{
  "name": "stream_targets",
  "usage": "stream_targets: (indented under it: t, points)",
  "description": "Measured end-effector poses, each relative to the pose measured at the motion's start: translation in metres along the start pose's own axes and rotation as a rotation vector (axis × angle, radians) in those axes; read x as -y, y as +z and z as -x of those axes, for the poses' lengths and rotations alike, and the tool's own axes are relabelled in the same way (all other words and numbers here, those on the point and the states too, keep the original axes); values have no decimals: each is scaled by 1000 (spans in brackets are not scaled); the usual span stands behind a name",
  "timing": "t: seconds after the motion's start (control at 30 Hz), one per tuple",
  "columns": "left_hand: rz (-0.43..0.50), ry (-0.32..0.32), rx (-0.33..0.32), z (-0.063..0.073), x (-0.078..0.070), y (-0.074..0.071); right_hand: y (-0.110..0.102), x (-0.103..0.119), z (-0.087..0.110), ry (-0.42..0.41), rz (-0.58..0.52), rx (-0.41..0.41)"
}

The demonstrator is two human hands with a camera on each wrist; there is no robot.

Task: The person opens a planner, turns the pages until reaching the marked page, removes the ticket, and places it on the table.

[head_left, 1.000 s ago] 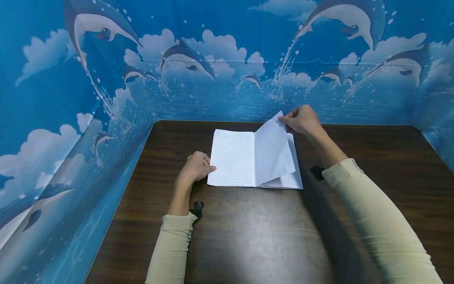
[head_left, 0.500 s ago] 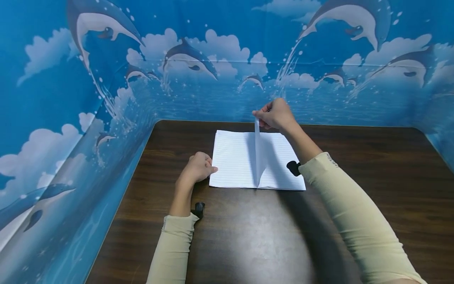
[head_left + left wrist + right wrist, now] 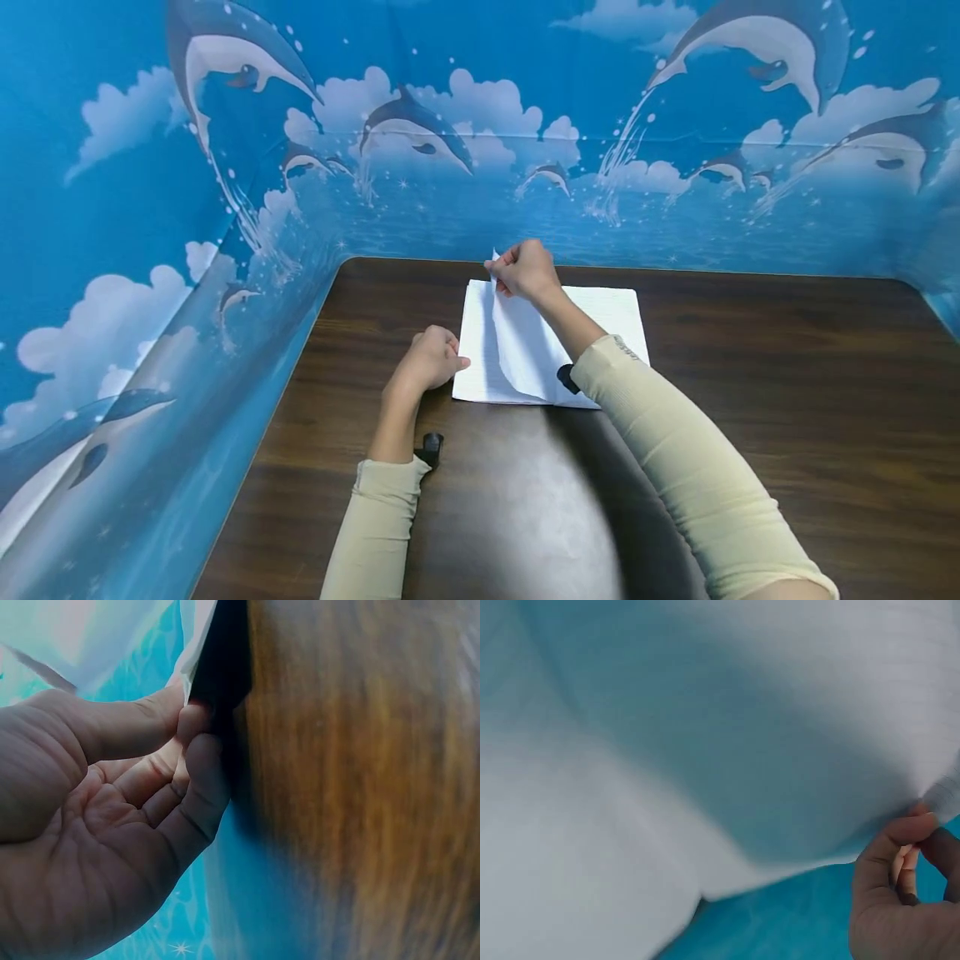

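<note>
An open lined notebook (image 3: 607,315) lies on the dark wooden table. One of its pages (image 3: 521,354) stands lifted and curves over the left half. My right hand (image 3: 527,269) pinches the top corner of that page between thumb and fingers; in the right wrist view the right hand (image 3: 907,889) grips the sheet's edge at the lower right. At the notebook's left edge, my left hand (image 3: 431,358) pinches the margin. The left wrist view shows the left hand (image 3: 112,795) with its thumb on top of the paper edge (image 3: 196,645) and fingers beneath.
The brown table (image 3: 787,400) extends around the notebook on all sides. A blue curtain (image 3: 465,200) printed with dolphins rises behind the table and along its left side. Dark wrist cameras (image 3: 430,450) sit at both cuffs.
My right hand has carried the page's top corner from the right side, past upright, over to the left half. The left hand stays at the notebook's left edge.
</note>
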State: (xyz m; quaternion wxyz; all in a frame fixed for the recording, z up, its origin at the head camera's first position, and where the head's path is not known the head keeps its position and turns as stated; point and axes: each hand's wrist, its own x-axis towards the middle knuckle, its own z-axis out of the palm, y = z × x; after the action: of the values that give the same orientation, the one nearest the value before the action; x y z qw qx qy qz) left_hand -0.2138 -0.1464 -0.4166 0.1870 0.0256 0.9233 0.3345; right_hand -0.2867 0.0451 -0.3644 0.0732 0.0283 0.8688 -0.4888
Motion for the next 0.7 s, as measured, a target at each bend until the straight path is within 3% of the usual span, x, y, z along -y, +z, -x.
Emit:
stream_targets:
  t: [0.2,0.4,0.53,0.67,0.7]
  points:
    - [-6,18,-2,-4,-3,5,34,-13,-8,44,63,-85]
    - [9,25,-1,-4,-3,6,54,-24,-13,77,111,-109]
    - [12,-7,0,-1,-3,6,64,-30,-15,109,148,-104]
    - [31,-10,27,-3,2,1,80,-51,-39,82,152,-89]
    - [36,15,33,-7,8,1,83,-53,-44,71,152,-85]
